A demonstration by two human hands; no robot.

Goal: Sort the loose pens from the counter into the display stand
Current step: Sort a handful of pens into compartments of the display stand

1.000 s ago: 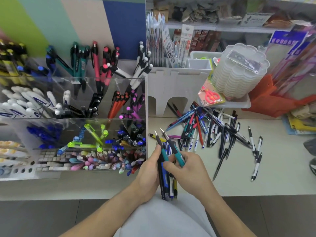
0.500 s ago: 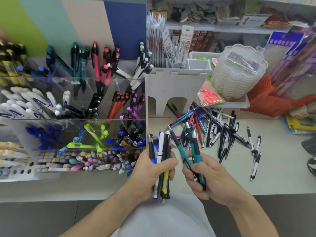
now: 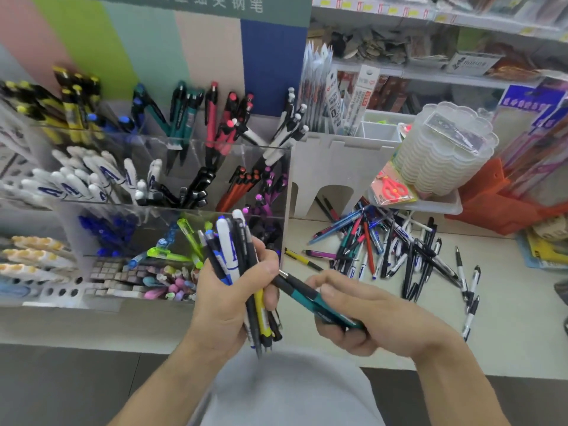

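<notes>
My left hand (image 3: 229, 298) has its fingers curled tight round an upright bundle of mixed pens (image 3: 238, 265) at centre frame. My right hand (image 3: 365, 315) pinches two teal-and-black pens (image 3: 310, 298), slanted with their tips touching the bundle. Behind the bundle, at left, stands the clear display stand (image 3: 147, 192), its compartments full of sorted pens. To the right of centre, a heap of loose pens (image 3: 396, 247) lies on the pale worktop (image 3: 516, 290).
</notes>
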